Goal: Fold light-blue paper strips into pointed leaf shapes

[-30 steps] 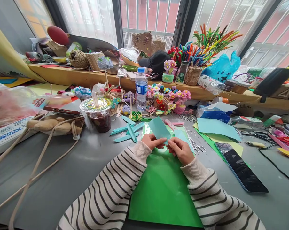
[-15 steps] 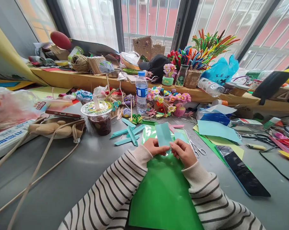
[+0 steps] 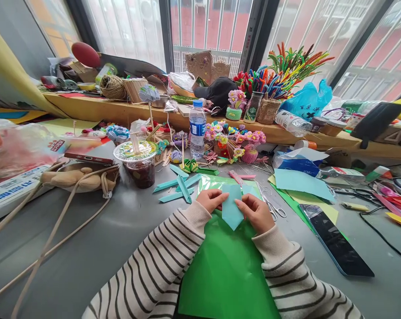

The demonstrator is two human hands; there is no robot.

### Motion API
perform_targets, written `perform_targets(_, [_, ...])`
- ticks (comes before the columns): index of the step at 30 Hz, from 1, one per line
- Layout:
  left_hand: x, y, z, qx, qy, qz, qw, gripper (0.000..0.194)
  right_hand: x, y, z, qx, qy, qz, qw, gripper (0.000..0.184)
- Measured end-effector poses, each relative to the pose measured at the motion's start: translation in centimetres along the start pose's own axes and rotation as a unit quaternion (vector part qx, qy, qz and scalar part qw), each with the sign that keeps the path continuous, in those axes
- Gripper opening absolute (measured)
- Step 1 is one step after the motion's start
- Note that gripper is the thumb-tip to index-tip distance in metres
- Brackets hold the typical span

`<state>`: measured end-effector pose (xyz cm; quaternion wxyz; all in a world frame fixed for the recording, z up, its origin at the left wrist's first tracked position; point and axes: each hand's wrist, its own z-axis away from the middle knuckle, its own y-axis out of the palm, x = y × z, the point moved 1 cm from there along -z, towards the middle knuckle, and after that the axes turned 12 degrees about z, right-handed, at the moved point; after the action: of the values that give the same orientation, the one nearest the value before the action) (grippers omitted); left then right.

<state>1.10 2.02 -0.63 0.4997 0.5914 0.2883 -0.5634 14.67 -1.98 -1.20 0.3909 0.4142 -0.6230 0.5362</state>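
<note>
Between my two hands is a small light-blue piece of paper (image 3: 233,212), its lower end folded to a point. My left hand (image 3: 211,200) pinches its left edge, and my right hand (image 3: 254,212) pinches the right edge with thumb and fingers. Under my hands lies a green sheet (image 3: 229,270), its far part beneath a clear plastic sleeve (image 3: 205,184). Folded light-blue paper strips (image 3: 183,188) form a loose pile beyond my left hand. Small scissors (image 3: 276,210) lie just right of my right hand.
A lidded drink cup (image 3: 137,166) and a water bottle (image 3: 197,128) stand beyond the strips. At right are a phone (image 3: 335,239) and a light-blue sheet (image 3: 303,184). A bag (image 3: 80,177) with long straps lies left. Crafts crowd the wooden ledge (image 3: 174,116).
The light-blue paper has come lower, and its pointed end now shows below my fingers. My left hand has moved up to grip its left edge.
</note>
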Motion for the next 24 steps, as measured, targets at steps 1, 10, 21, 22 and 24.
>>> perform_targets(1, [0.02,-0.03,-0.03,0.000,-0.003,0.003,1.000,0.034,-0.06,0.00,-0.01,-0.001,0.000,0.007,1.000,0.024])
perform_targets(10, [0.33,-0.21,-0.10,0.046,0.003,-0.033,0.998,0.031,0.04,-0.37,-0.32,-0.037,0.006,-0.023,0.999,0.023])
perform_targets(21, [-0.55,0.29,0.30,-0.019,-0.071,0.072,0.995,0.024,0.24,-0.43,0.10,-0.105,-0.096,0.194,0.971,0.019])
perform_targets(22, [-0.59,0.30,0.31,-0.025,-0.077,0.078,0.994,0.023,0.37,-0.49,0.17,-0.114,-0.111,0.213,0.964,0.018])
perform_targets(24, [-0.57,0.27,0.27,-0.031,-0.085,0.088,0.992,0.022,0.58,-0.55,0.30,-0.129,-0.137,0.238,0.953,0.017])
